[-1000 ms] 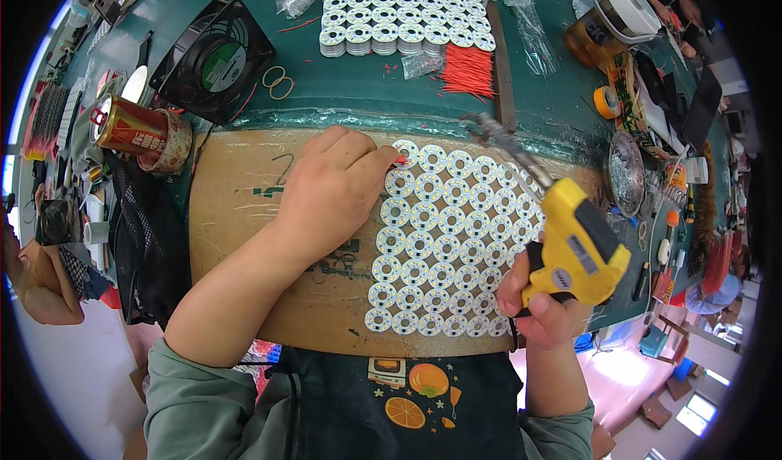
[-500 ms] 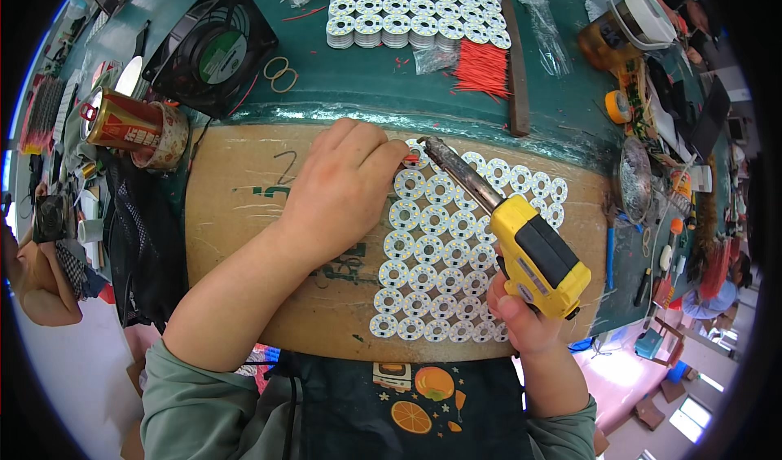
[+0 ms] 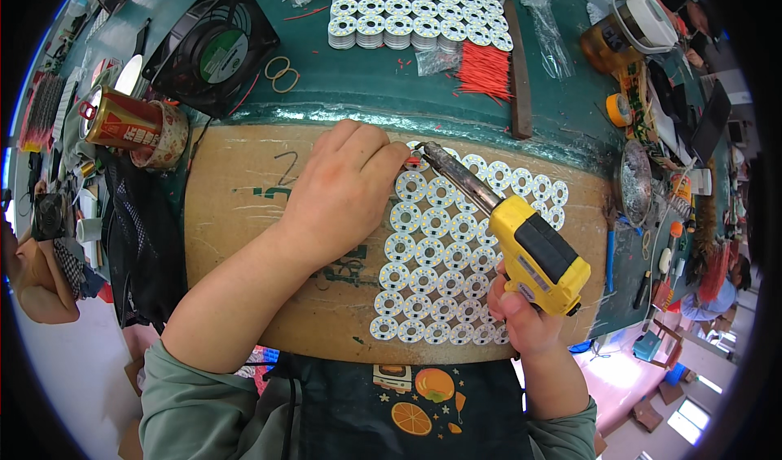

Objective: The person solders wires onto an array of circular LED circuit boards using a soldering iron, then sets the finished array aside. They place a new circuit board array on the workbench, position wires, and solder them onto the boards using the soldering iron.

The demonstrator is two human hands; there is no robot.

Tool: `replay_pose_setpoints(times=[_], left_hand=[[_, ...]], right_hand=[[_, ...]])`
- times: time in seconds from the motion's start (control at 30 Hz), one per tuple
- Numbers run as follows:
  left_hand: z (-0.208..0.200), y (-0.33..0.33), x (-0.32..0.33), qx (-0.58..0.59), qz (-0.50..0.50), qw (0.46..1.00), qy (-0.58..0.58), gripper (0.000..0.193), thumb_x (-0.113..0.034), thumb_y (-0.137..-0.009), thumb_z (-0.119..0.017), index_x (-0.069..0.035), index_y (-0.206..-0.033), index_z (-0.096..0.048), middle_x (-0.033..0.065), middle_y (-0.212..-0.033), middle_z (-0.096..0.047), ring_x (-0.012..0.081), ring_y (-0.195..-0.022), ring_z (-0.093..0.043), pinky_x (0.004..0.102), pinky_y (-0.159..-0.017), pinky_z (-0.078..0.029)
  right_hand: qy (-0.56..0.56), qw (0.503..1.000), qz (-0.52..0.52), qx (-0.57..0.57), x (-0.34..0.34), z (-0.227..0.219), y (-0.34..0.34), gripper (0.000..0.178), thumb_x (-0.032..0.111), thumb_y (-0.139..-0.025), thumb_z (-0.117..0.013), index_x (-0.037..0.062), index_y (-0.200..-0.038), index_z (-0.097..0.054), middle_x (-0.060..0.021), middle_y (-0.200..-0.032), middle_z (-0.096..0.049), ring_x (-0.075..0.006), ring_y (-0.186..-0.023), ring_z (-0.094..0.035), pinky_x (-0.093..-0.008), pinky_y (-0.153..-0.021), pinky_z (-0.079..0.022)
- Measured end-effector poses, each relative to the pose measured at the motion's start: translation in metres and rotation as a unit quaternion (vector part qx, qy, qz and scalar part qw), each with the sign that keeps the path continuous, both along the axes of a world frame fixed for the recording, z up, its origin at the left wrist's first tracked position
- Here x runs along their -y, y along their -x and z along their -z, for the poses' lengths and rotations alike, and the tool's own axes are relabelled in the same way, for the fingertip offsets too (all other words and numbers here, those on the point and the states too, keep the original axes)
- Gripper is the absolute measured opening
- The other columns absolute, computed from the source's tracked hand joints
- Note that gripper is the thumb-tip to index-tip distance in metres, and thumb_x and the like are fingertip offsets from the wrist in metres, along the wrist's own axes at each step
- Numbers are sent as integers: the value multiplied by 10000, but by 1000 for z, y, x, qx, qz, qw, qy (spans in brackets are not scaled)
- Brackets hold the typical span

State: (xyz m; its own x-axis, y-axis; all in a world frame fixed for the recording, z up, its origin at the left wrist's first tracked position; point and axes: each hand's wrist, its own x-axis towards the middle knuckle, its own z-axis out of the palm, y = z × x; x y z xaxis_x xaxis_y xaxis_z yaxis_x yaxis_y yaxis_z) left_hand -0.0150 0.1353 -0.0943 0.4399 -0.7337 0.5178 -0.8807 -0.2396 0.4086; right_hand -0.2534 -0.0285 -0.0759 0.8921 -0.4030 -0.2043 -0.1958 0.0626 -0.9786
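A panel of white round LED boards [image 3: 414, 281], joined in rows, lies on a brown cardboard sheet [image 3: 236, 215]. At its far left corner my left hand [image 3: 342, 187] is closed in a pinch on a short red wire [image 3: 414, 161], whose end shows past the fingertips over a board. My right hand [image 3: 528, 323] grips a yellow and black soldering gun [image 3: 542, 256] from below. The gun slants up to the left, and its dark metal tip is beside the red wire at that corner board. Whether tip and wire touch is too small to tell.
Beyond the cardboard are stacked LED panels [image 3: 371, 26], a pile of red wires [image 3: 485, 73] and a dark metal bar [image 3: 519, 77]. A black fan [image 3: 213, 52] and a can [image 3: 126, 122] stand at left. A jug [image 3: 619, 36] and orange tape [image 3: 618, 110] are at right.
Very little differs. Both hands, the red wire and the soldering gun keep almost the same places; the whole view has shifted slightly.
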Motion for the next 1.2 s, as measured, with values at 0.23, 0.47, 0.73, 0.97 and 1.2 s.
replay_pose_setpoints(times=[0.23, 0.47, 0.73, 0.97, 1.2], left_hand=[[0, 0, 0, 0, -1, 1000, -9, 214, 33, -778, -686, -27, -981, -652, 101, -885, -595, 302, -834, -578, 395, -752, -494], [0, 0, 0, 6, -4, 1000, -5, 205, 24, -786, -686, -26, -982, -652, 100, -887, -596, 299, -834, -578, 395, -753, -491], [0, 1, 0, 4, -2, 1000, -3, 201, 26, -790, -686, -24, -982, -649, 102, -883, -595, 304, -825, -577, 398, -746, -488], [-1, 2, 1, 3, -8, 1000, -3, 216, 32, -777, -688, -30, -980, -649, 102, -878, -591, 305, -829, -577, 400, -749, -487], [2, 1, 0, 13, -11, 1000, -9, 214, 27, -784, -682, -32, -986, -644, 96, -892, -592, 296, -838, -578, 396, -757, -492]], right_hand=[[17, 1000, 18, 8, -4, 1, -2, 558, 265, -851, -740, -33, -1253, -493, -51, -712, -515, -125, -538, -482, -253, -475, -385], [-110, 993, 30, -9, 0, -9, 0, 765, 350, -817, -803, -37, -1370, -443, -22, -714, -497, -121, -561, -478, -260, -496, -386], [-162, 986, 47, 17, -2, -13, 4, 855, 394, -788, -832, -29, -1403, -418, -16, -715, -500, -119, -576, -480, -265, -517, -391], [-96, 995, 30, -15, -6, -5, -1, 772, 348, -824, -781, -30, -1393, -422, -23, -712, -499, -109, -575, -477, -256, -521, -392], [-103, 994, 37, -11, -7, -4, -2, 733, 314, -832, -758, -44, -1380, -429, -32, -705, -505, -105, -553, -467, -251, -502, -388]])
